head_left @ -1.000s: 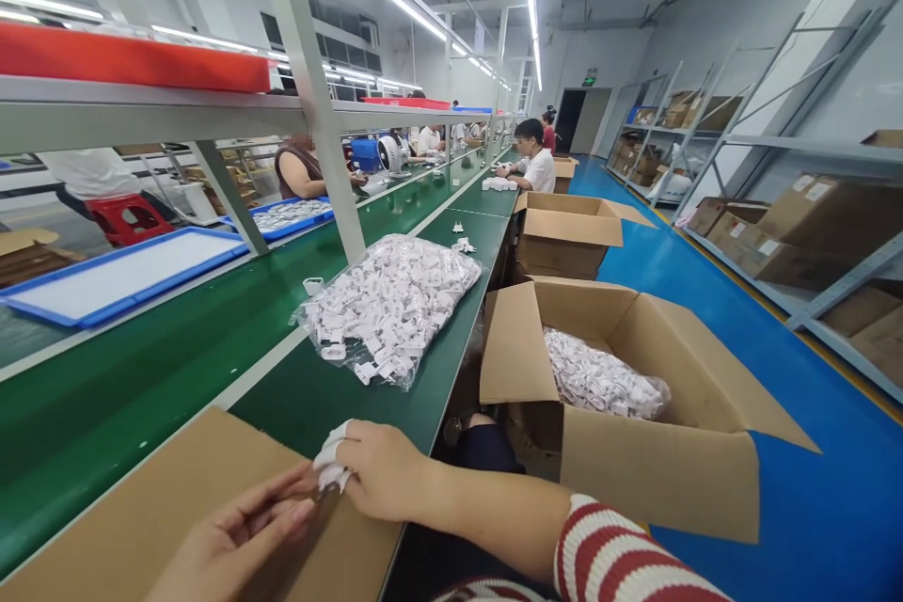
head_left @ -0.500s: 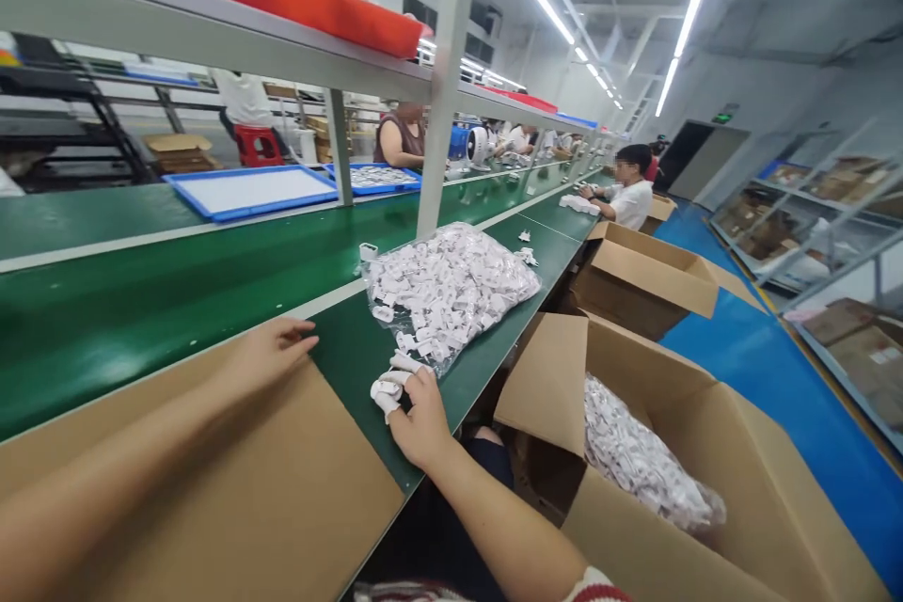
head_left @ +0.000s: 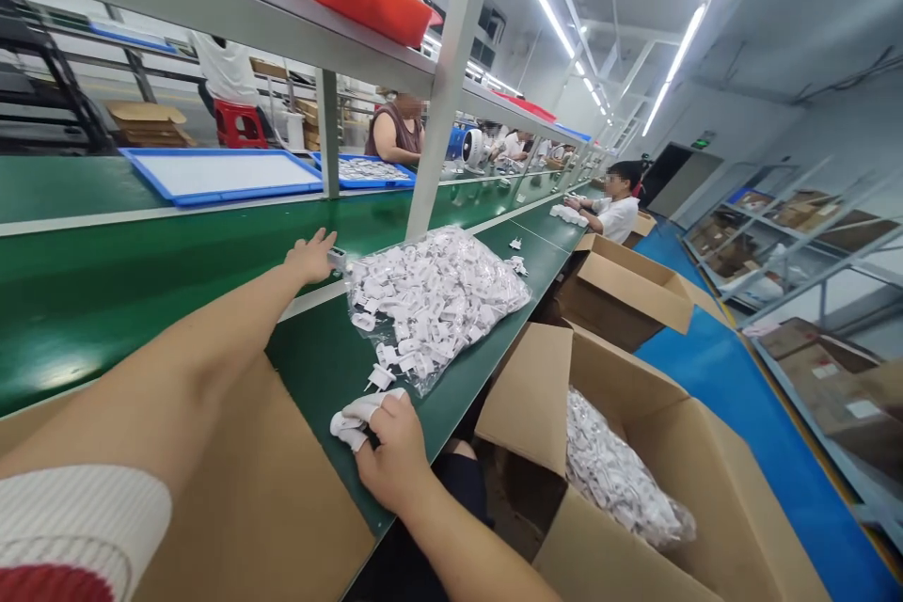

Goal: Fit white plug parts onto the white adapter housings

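Note:
My left hand (head_left: 310, 259) stretches over the edge of the green belt, its upper fingers extended. A small white plastic housing (head_left: 338, 259) sits at its fingertips and appears pinched there; the thumb is largely hidden. My right hand (head_left: 391, 447) is curled low over the green bench, with white finger covers on its fingertips. Its fingers close together around something I cannot make out. Just beyond it lies a white plug piece with two pins (head_left: 381, 378). A clear bag full of white plug parts (head_left: 441, 301) lies open beyond both hands.
A cardboard sheet (head_left: 282, 499) covers the near bench. On the right, an open carton (head_left: 726, 470) holds another bag of white parts (head_left: 621, 470). A metal post (head_left: 448, 94) rises behind the bag. Blue trays (head_left: 226, 177) stand across the belt. Co-workers sit farther along.
My left hand has moved forward and up from above the cardboard to the white housing beside the bag. My right hand has shifted slightly left and down. The view has turned a little.

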The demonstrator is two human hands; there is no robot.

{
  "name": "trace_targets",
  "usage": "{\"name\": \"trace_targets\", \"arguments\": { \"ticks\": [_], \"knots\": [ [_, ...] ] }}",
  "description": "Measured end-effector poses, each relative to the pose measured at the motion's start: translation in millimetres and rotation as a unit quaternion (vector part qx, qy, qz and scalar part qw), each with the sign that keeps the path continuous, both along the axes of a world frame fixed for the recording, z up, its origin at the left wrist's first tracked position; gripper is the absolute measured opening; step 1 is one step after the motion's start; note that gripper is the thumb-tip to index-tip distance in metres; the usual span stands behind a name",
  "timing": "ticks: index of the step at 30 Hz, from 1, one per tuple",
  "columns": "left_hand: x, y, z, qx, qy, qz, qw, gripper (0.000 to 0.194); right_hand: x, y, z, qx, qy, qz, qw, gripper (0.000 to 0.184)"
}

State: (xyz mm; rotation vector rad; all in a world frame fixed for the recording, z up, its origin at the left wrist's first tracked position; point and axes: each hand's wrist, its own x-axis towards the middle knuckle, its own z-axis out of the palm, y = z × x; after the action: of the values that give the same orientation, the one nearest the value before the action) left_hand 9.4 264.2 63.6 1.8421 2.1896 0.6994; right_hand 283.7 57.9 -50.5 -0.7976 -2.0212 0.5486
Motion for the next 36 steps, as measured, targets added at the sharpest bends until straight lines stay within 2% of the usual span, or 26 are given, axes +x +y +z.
{"name": "trace_targets", "arguments": {
  "ticks": [2,5,7,9,11,13,15,17,19,21,23,25,27,28,30,33,36],
  "knots": [
    [4.5,-1.6,2.3,-0.007,0.009,-0.006,1.000,0.050,0.1,1.9,1.3,-0.004,0.030,0.013,0.999,0.023],
    [10.1,-14.7,7.0,-0.015,0.020,0.007,1.000,0.043,0.7,3.6,4.0,-0.062,0.093,0.015,0.994,0.020],
    [13.6,-31.5,8.4,-0.012,0.026,0.007,1.000,0.047,1.2,3.8,6.8,-0.140,0.157,-0.006,0.978,0.022],
    [15.9,-56.9,6.3,-0.011,0.030,-0.005,0.999,0.051,2.2,3.5,10.6,-0.258,0.234,-0.021,0.937,0.029],
    [17.0,-92.8,0.5,-0.024,0.029,-0.019,0.999,0.053,4.6,3.0,15.8,-0.385,0.292,-0.003,0.875,0.037],
    [18.2,-139.4,-7.9,-0.050,0.020,-0.029,0.998,0.054,8.5,1.7,22.4,-0.475,0.322,0.031,0.819,0.042],
    [21.5,-192.4,-17.4,-0.077,-0.004,-0.037,0.996,0.055,12.3,-1.1,29.5,-0.530,0.338,0.057,0.775,0.044],
    [27.4,-244.1,-27.5,-0.102,-0.042,-0.039,0.993,0.057,13.4,-5.7,35.3,-0.558,0.344,0.075,0.751,0.045],
    [34.6,-286.7,-37.6,-0.116,-0.085,-0.039,0.989,0.057,10.4,-12.2,38.2,-0.552,0.331,0.091,0.760,0.045],
    [41.6,-315.9,-47.3,-0.109,-0.127,-0.035,0.985,0.055,4.2,-20.4,38.3,-0.519,0.288,0.100,0.799,0.042],
    [46.6,-332.2,-56.8,-0.087,-0.169,-0.020,0.982,0.055,-2.3,-29.2,36.2,-0.457,0.225,0.100,0.854,0.034],
    [49.0,-339.0,-66.2,-0.070,-0.216,0.002,0.974,0.060,-6.8,-36.8,32.9,-0.358,0.153,0.101,0.915,0.024],
    [49.5,-340.7,-75.4,-0.058,-0.263,0.017,0.963,0.059,-8.6,-41.8,28.7,-0.256,0.088,0.099,0.958,0.025],
    [49.3,-340.8,-79.7,-0.053,-0.282,0.019,0.958,0.056,-8.7,-43.1,26.3,-0.226,0.060,0.096,0.968,0.030],
    [48.8,-340.9,-87.0,-0.043,-0.308,0.023,0.950,0.052,-8.4,-43.6,21.7,-0.218,0.017,0.090,0.972,0.036],
    [48.3,-341.7,-93.2,-0.042,-0.334,0.018,0.941,0.052,-9.6,-42.3,19.5,-0.224,-0.006,0.084,0.971,0.024],
    [48.1,-342.7,-93.7,-0.053,-0.351,0.008,0.935,0.053,-17.7,-43.2,27.5,-0.152,0.010,0.073,0.986,0.020]
  ]
}}
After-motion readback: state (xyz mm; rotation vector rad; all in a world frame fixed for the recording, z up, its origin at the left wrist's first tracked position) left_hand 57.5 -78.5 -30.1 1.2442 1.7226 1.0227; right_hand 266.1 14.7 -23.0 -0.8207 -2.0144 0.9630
